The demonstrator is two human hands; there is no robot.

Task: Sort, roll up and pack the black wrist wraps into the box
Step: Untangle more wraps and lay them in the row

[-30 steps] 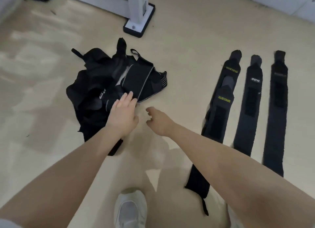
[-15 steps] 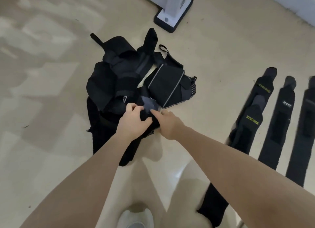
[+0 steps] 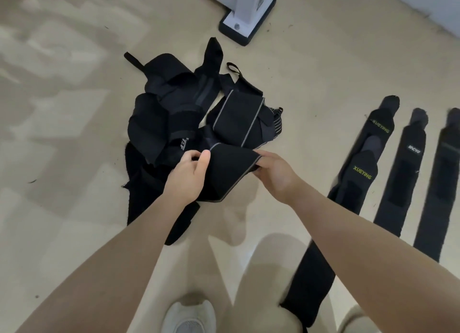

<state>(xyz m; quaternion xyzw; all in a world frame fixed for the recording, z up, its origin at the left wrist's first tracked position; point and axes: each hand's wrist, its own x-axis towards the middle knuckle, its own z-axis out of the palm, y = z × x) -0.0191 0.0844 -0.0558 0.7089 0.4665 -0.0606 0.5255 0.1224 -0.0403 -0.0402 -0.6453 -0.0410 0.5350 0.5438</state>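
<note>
**Inspector:** Beige glossy floor (image 3: 323,66) throughout, with pale patches of reflected light on the left. At the top stands a white post on a black-edged base plate (image 3: 245,21). State the working area.

**Assistant:** Centre of view holds a tangled heap of black wrist wraps (image 3: 174,118), several folded over each other, 1 with a thin loop standing up at the far side. No box appears in view.

**Inspector:** Hands?

**Assistant:** Both reach in from below. The left hand (image 3: 189,176) pinches the near-left edge of a grey-edged black wrap (image 3: 230,168), thumb on top. The right hand (image 3: 273,173) grips the opposite edge of the same wrap, fingers curled under it. The wrap is stretched between them at the near side of the heap, its far end running back into the pile.

**Inspector:** Sorted items?

**Assistant:** 3 rows of wraps lie flat to the right, side by side and well apart from the heap. The nearest row, the XUEYING wraps (image 3: 362,171), shows yellow lettering twice, 1 piece overlapping another. The middle wrap (image 3: 408,168) bears a white logo I cannot read. The rightmost wrap (image 3: 445,173) is cut by the frame edge.

**Inspector:** Anything else?

**Assistant:** 1 white shoe (image 3: 189,317) at the bottom edge, beside beige trouser legs.
</note>
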